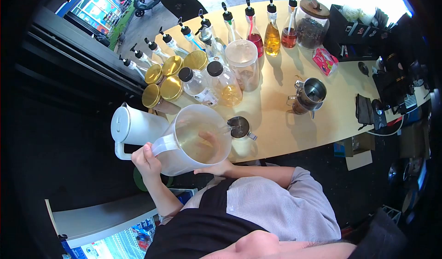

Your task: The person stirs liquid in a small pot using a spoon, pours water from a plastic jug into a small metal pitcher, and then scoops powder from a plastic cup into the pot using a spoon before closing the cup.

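Note:
A large translucent plastic pitcher (214, 139) with pale yellowish liquid is held over the table's near edge, its mouth facing up toward me. Wrapped round its handle is my left hand (147, 160). My right hand (220, 168) supports the pitcher from below and behind; its fingers show blurred through the wall. Just right of the pitcher's spout, a small round metal strainer or cup (239, 127) with a short handle sits on the table. Immediately left of the pitcher stands a white lidded jug (138, 125).
Gold-lidded jars (172, 87), black-capped bottles (224, 86) and a clear container (242, 65) stand beyond the pitcher. Pump bottles (272, 35) line the table's far edge. Metal cups (314, 91) sit right of centre, near a pink packet (325, 61) and a wooden-lidded jar (311, 29).

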A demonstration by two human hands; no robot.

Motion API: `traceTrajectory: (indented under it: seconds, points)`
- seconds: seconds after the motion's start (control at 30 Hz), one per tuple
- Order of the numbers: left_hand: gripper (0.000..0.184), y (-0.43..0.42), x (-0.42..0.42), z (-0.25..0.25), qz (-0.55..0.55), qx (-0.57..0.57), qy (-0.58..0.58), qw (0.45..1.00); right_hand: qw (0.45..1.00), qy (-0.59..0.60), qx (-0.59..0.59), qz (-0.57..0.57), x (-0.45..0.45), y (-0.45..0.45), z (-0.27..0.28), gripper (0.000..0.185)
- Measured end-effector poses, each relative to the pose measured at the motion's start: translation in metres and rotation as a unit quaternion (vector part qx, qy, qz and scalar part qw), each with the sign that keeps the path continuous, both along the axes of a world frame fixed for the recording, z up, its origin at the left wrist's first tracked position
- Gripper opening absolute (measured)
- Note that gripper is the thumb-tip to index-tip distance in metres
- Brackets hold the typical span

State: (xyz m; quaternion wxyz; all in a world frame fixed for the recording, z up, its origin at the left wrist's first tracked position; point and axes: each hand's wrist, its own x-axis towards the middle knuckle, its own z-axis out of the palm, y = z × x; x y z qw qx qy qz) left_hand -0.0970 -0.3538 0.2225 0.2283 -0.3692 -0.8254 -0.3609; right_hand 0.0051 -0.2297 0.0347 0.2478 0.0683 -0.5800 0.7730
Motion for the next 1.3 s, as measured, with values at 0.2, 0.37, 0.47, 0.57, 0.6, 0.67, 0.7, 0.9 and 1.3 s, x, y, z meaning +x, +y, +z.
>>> traceTrajectory:
  seconds: [0.2,0.37,0.47,0.57,0.6,0.67,0.7,0.9,1.3]
  points:
    - [0.043,0.002,0.001,0.0,0.001,0.005,0.003,1.0,0.998,-0.011,-0.055,-0.006,-0.001,-0.001,0.001,0.124]
    - [0.042,0.002,0.001,0.0,0.004,0.003,0.002,1.0,0.999,0.005,-0.04,-0.017,-0.003,0.0,0.0,0.125]
    - [0.042,0.001,0.001,-0.001,0.005,0.001,0.009,1.0,0.999,0.015,-0.03,-0.028,-0.005,0.0,-0.002,0.126]
    - [0.043,0.002,0.001,-0.001,0.003,0.003,0.012,1.0,0.999,0.02,-0.017,-0.035,-0.005,0.002,-0.002,0.125]
    - [0.043,0.002,0.002,0.0,0.004,0.002,0.007,1.0,0.999,0.016,-0.017,-0.032,-0.004,0.003,0.0,0.125]
    - [0.043,0.003,0.002,0.001,0.005,0.001,0.002,1.0,1.0,0.0,-0.022,-0.018,0.0,0.004,0.006,0.125]
    - [0.043,0.003,0.003,0.002,0.002,0.001,0.004,1.0,1.0,-0.016,-0.027,-0.005,0.002,0.004,0.008,0.124]
    - [0.043,0.004,0.005,0.002,0.006,0.003,-0.005,1.0,0.999,0.028,0.024,-0.034,-0.003,0.002,-0.004,0.125]
    - [0.042,0.001,0.003,-0.001,0.004,0.004,0.003,1.0,0.989,-0.051,-0.109,0.081,0.007,0.006,0.013,0.125]
